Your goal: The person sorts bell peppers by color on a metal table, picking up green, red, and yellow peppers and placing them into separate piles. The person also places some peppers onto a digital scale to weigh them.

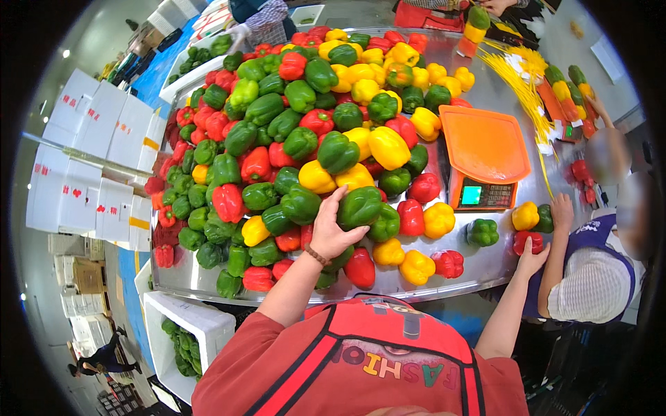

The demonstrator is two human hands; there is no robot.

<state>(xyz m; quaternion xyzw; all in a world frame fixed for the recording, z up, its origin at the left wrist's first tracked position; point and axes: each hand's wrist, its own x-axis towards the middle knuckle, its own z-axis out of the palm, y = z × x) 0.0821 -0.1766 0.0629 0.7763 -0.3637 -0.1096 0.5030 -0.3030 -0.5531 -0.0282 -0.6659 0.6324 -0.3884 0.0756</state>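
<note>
A large heap of red, green and yellow bell peppers (260, 165) covers the left and middle of a metal table. At the heap's near edge, my left hand (331, 225) curves its thumb and fingers around a green bell pepper (361, 206). Far to the right, my right hand (533, 261) grips a red bell pepper (527, 243) from below, its fingertips partly covered. Beside that pepper are a yellow bell pepper (526, 215) and a green bell pepper (544, 219). An orange-topped scale (484, 149) with a lit display stands between my hands, farther back.
A co-worker in a purple apron (600, 243) reaches in at the right, one hand (561, 210) near mine. Yellow strips (517, 83) lie behind the scale. White foam boxes (90, 159) are stacked at the left; another foam box (208, 326) with green peppers stands below the table edge (229, 299).
</note>
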